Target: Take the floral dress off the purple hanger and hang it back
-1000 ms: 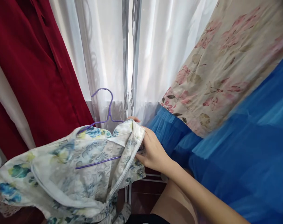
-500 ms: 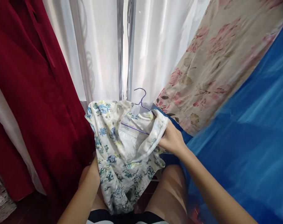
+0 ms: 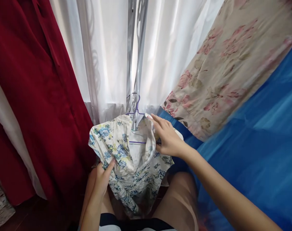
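A white floral blouse with blue and yellow flowers is spread on a purple hanger, whose hook shows above the neckline. The hanger's lower bar crosses inside the open neck. My left hand grips the blouse's side below the sleeve, thumb on the front and the other fingers mostly behind the cloth. At the opposite shoulder, my right hand holds the neckline edge, its fingers reaching up close to the hanger's arm. The lower end of the blouse hangs between my knees.
A white sheer curtain with grey straps hangs straight ahead. To the left is a dark red cloth. On the right hang a beige floral cloth and a blue cloth.
The right shoulder of the blouse now lies over the hanger, and the hanger sits straighter. My right hand has moved up along the neckline; my left thumb now shows on the front.
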`<state>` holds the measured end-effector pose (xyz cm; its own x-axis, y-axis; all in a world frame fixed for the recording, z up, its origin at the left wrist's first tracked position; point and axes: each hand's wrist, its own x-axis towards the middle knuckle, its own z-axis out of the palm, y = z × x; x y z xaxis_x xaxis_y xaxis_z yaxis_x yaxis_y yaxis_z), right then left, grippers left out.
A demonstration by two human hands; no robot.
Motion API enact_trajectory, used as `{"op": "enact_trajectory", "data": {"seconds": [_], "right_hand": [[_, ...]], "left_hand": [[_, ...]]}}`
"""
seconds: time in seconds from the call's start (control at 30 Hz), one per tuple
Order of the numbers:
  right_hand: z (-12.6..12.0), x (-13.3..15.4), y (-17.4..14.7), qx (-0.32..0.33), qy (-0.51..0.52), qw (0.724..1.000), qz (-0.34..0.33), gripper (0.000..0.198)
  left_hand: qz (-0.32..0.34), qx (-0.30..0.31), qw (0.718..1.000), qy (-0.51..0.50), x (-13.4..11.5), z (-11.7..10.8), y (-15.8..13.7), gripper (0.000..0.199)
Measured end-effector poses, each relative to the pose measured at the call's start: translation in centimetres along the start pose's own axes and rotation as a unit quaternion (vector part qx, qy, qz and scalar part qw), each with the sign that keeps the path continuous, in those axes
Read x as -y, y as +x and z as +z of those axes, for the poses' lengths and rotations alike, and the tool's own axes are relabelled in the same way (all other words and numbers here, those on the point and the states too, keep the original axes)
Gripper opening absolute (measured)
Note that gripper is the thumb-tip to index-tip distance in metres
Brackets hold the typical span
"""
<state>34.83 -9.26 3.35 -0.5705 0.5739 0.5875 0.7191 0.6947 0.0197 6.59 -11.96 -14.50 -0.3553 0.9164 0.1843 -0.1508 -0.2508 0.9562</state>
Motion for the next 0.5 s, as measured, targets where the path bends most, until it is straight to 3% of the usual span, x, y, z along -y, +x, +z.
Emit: {"op": "enact_trajectory", "data": {"seconds": [0.13,0.2,0.27,0.3,0.37,0.43,0.5], "right_hand": [[1.4,3.4,-0.5,0.076,0.139,0.986,-0.053,0.089],[3.2,5.2,-1.8,0.048,0.228,0.972,-0.04,0.075],[6.2,6.8,-3.6,-0.066,0.292,0.953,0.041,0.052],[8.0,7.4,-4.6,-0.145,0.317,0.931,0.108,0.039],[11.9,8.3,-6.4,-0.26,0.351,0.855,0.279,0.022],[15.3,8.8,-7.7,-0.213,0.383,0.817,0.376,0.024],[17.7,9.1,-8.3,-0.097,0.407,0.817,0.397,0.028]], "left_hand": [[-0.044,-0.008,0.999,-0.012,-0.2,0.2,-1.6,0.046],[-0.05,-0.008,0.999,-0.008,0.0,-0.3,-2.0,0.048],[-0.044,-0.004,0.999,-0.012,0.3,-0.9,-2.2,0.051],[-0.038,-0.006,0.999,-0.012,0.6,-1.3,-2.2,0.051],[-0.023,-0.012,1.0,-0.003,0.9,-1.9,-2.2,0.051],[-0.012,-0.018,1.0,0.017,0.9,-2.2,-2.2,0.051],[-0.013,-0.026,0.999,0.031,0.7,-2.3,-2.4,0.05]]}}
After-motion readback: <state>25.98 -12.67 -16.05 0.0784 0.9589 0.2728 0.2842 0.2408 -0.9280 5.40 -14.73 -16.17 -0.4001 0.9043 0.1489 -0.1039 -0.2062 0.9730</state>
